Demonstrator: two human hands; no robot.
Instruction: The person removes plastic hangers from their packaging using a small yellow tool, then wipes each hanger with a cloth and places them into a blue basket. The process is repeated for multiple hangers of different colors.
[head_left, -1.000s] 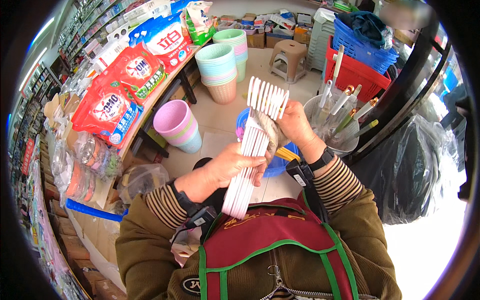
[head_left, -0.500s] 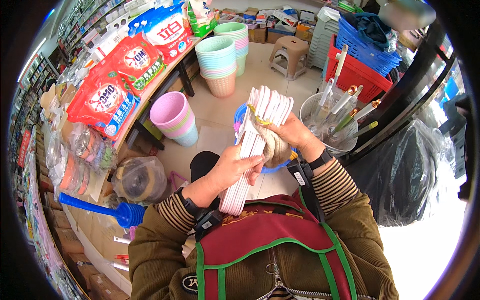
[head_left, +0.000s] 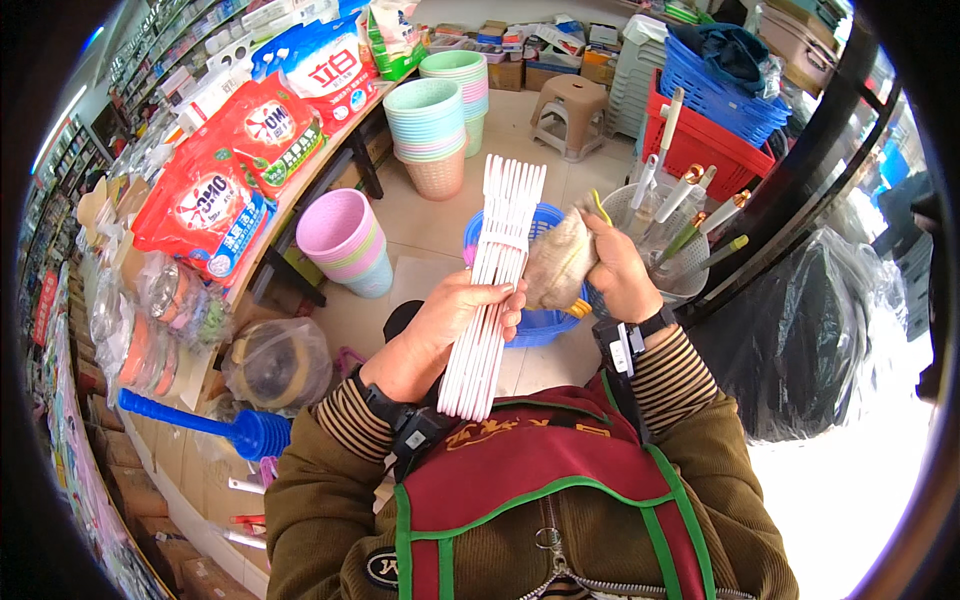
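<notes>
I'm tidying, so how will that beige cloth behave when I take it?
The beige cloth is probably floppy, since it bunches in the right hand. It is likely light, being held at one edge. Its rumpled shape makes rolling unlikely.

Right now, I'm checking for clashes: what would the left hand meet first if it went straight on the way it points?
Beyond the white bundle it holds, the left hand would probably meet the beige cloth in the right hand first, though one view leaves their relative heights unclear.
</notes>
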